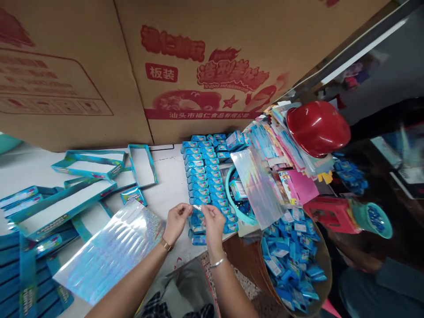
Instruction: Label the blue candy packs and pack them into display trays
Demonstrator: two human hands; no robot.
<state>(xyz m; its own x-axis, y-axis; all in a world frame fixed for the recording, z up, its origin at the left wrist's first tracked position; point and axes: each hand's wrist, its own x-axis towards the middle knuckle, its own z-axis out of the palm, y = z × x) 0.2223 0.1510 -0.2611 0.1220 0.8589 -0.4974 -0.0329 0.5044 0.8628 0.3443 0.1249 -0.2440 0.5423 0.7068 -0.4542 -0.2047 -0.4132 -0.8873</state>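
My left hand (177,219) and my right hand (213,221) meet above the near end of several rows of small blue boxes (197,176). Pinched between the fingertips of both is a small shiny sticker-like piece (197,206), too small to make out fully. Left of my hands lies an iridescent sheet (114,251) with faint strip lines. A single blue box (133,195) rests just beyond it. To the right of the rows, a second shiny sheet (256,187) leans over a turquoise basket (228,187).
Blue display trays (66,207) pile up on the left. Cardboard cartons (205,17) wall off the back. At right are paper stacks (278,141), a red bowl (318,128), a red stool (331,214) and a round bin (323,282) of blue packets. A person's arm (357,251) shows beyond.
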